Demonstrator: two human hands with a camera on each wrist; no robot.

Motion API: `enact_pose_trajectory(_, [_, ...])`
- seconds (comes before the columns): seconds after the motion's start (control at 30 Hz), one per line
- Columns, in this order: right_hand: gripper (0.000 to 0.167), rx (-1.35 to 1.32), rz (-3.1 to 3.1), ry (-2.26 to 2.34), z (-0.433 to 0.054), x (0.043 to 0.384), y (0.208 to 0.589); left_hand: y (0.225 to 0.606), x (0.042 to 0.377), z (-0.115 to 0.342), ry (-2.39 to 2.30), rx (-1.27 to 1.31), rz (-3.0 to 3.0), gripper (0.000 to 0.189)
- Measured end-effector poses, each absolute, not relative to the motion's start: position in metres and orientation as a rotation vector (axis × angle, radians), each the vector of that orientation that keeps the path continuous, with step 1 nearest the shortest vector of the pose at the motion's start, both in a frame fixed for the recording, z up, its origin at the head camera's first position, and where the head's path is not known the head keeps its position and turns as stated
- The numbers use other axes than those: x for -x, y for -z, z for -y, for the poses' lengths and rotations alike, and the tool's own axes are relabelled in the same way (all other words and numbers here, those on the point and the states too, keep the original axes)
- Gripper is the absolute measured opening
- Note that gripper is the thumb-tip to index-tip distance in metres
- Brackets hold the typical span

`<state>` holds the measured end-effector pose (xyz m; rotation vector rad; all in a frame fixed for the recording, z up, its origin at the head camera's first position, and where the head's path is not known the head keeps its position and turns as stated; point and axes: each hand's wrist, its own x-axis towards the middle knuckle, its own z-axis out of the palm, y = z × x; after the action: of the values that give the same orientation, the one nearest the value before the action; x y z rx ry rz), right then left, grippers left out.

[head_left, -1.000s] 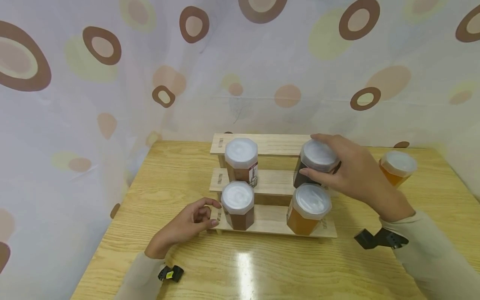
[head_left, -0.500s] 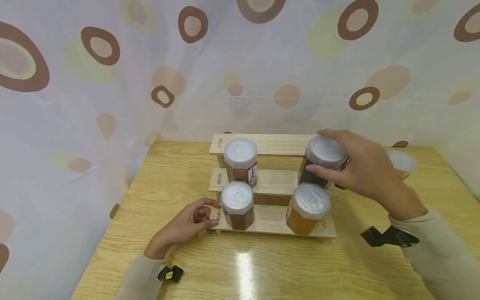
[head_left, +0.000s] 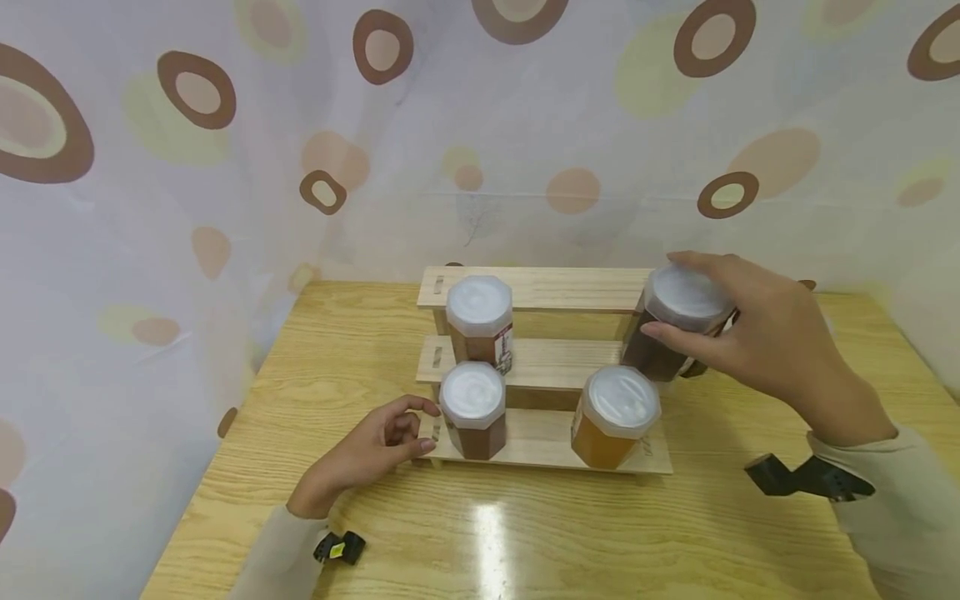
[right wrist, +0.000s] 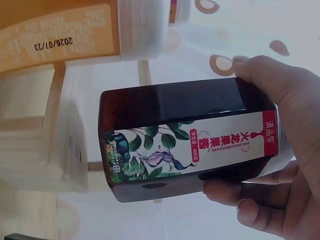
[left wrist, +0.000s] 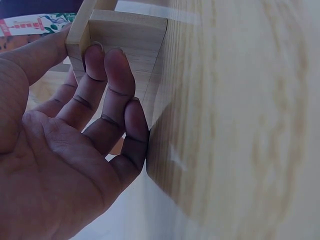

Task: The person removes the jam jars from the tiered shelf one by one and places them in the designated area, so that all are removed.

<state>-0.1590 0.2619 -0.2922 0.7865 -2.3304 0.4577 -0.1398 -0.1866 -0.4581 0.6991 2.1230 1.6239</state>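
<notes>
My right hand (head_left: pixel 772 325) grips a dark jam jar (right wrist: pixel 185 140) by its white lid, thumb on one side and fingers on the other. A label with leaves and red panels shows in the right wrist view. The jar hangs tilted at the right end of a three-step wooden rack (head_left: pixel 547 433). My left hand (head_left: pixel 375 446) holds the rack's lower left corner between thumb and index finger; its other fingers curl below in the left wrist view. Beside it stands a brown jar (head_left: pixel 477 429) on the bottom step.
An orange jar (head_left: pixel 611 433) stands on the bottom step at the right. Another brown jar (head_left: pixel 480 325) is on the middle step at the left. The rack stands on a wooden table (head_left: pixel 360 350) before a patterned curtain (head_left: pixel 525 125).
My right hand has carried the dark jar rightward off the middle step. It now covers the orange jar that stood on the table at the right. My left hand stays put.
</notes>
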Motion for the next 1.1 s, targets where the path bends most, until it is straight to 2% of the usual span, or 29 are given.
enact_pose_trajectory(0.23, [0.078, -0.720, 2.372, -0.441, -0.278, 0.152, 0.289, 0.458, 0.140, 0.186, -1.621, -0.715, -2.121, 0.037])
enact_pose_trajectory(1.1, [0.080, -0.461, 2.428, -0.416, -0.337, 0.133, 0.304, 0.459, 0.141, 0.187, -1.643, -0.719, -2.101, 0.038])
